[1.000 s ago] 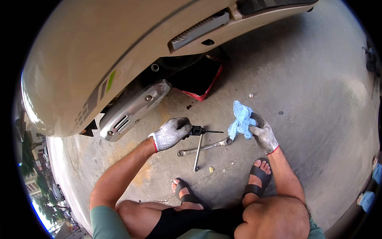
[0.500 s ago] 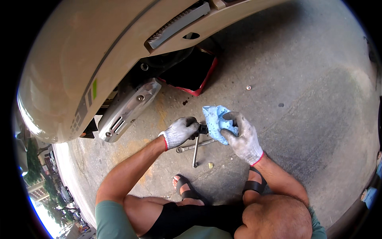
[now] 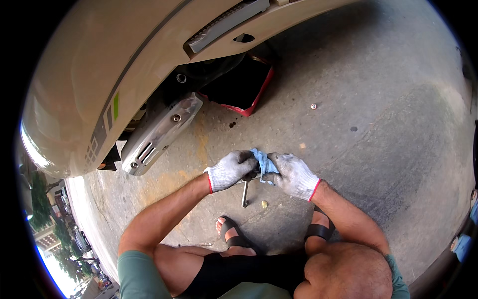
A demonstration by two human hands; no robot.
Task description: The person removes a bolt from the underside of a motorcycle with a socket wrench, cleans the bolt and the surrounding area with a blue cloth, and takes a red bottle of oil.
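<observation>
Head view: Left hand [image 3: 232, 169], gloved, clamped on black tool [image 3: 257, 168], mostly hidden. Right hand [image 3: 295, 175], gloved, fingers pinched on blue cloth [image 3: 265, 163]. Cloth bunched against tool, between hands, above floor [image 3: 348, 164]. Steel bar [image 3: 245, 195] on floor, upper end hidden. Red-rimmed tray [image 3: 245, 112] near beige vehicle [image 3: 99, 74]. Small metal part [image 3: 313, 106] right of tray.
</observation>
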